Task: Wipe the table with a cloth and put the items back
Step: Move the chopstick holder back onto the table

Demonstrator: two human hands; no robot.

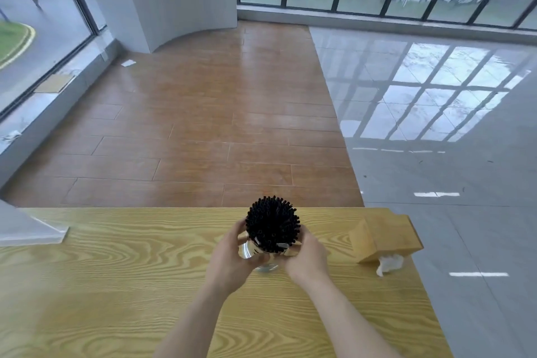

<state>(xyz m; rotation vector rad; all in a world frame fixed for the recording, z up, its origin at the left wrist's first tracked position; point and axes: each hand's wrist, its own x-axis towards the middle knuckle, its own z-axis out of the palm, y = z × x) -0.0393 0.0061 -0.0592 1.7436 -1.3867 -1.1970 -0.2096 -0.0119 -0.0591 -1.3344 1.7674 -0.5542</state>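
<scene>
Glass is what we are gripping: our left hand [232,259] and right hand [306,256] are curling around a clear round glass jar [263,256] packed with upright black straws [272,222], fingers closed against its two sides. We are holding it over the light wood-grain table [130,285], near the far edge. At three o'clock a wooden tissue box [386,237] is lying with white tissue [389,264] sticking out.

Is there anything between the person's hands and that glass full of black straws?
No. The left hand and right hand already clasp the glass jar of straws from both sides. The wooden tissue box stands apart, to the right near the table edge.
</scene>
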